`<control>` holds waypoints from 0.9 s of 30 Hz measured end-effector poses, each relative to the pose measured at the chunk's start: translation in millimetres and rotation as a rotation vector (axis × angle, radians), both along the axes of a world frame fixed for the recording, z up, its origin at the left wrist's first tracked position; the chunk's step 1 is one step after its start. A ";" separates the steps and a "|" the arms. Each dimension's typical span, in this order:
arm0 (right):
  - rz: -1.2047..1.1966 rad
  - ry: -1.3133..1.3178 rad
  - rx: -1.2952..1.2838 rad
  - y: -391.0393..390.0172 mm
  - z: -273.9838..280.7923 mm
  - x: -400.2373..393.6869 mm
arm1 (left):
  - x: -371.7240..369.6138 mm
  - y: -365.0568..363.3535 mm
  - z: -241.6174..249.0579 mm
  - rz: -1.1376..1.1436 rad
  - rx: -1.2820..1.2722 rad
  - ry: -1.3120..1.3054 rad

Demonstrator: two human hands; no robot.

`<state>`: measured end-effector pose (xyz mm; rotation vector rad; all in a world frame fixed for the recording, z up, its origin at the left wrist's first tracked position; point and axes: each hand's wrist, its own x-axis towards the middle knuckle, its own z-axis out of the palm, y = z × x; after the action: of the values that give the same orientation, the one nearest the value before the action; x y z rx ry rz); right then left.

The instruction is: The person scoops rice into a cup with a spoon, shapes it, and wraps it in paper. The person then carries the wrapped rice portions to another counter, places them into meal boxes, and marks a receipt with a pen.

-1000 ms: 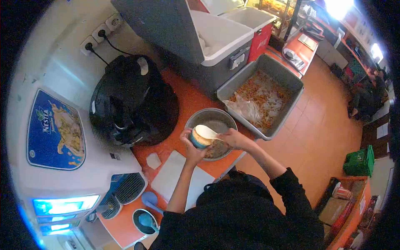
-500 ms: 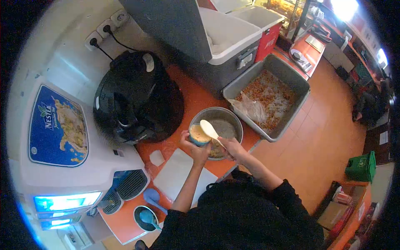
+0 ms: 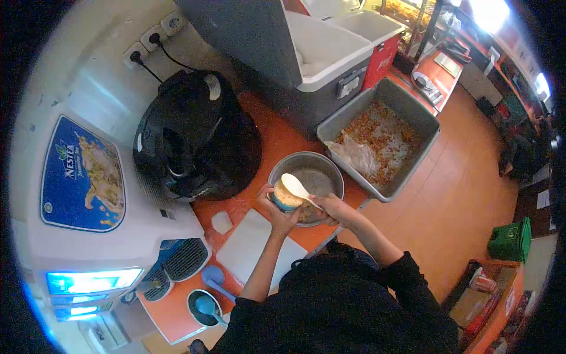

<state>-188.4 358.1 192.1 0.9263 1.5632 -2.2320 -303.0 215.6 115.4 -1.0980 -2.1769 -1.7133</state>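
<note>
My left hand (image 3: 282, 217) is wrapped round a small blue cup (image 3: 288, 205) filled with pale, grainy food that looks like rice. In my right hand (image 3: 333, 209) is a cream-coloured rice paddle (image 3: 295, 186), its broad end lying on or just over the food at the cup's mouth. Both hands are above the near left side of a round metal pot (image 3: 338, 171), with some food in its bottom, partly hidden by my hands. White sheets of paper (image 3: 250, 239) lie on the orange counter near my left forearm.
A black rice cooker (image 3: 197, 135) stands left, behind a Nestea dispenser (image 3: 82, 242). A grey tub (image 3: 433, 127) with brown crumbs and a plastic bag adjoins the pot. Behind is an open cooler (image 3: 324, 82). A purple ladle (image 3: 218, 283) and a bowl (image 3: 191, 307) with a blue scoop sit front left.
The cup has tilted, so more of its blue side is turned away, and the paddle has shifted slightly left and down over the food. Both hands keep their holds.
</note>
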 end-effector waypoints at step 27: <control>0.813 0.455 1.846 -10.5 -86.4 -41.3 | -33.6 -4.6 -18.6 0.033 0.287 -0.353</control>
<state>-229.7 347.6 105.6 -0.2017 3.1744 0.0127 -336.7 211.0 96.8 -0.7293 -2.0184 -2.2591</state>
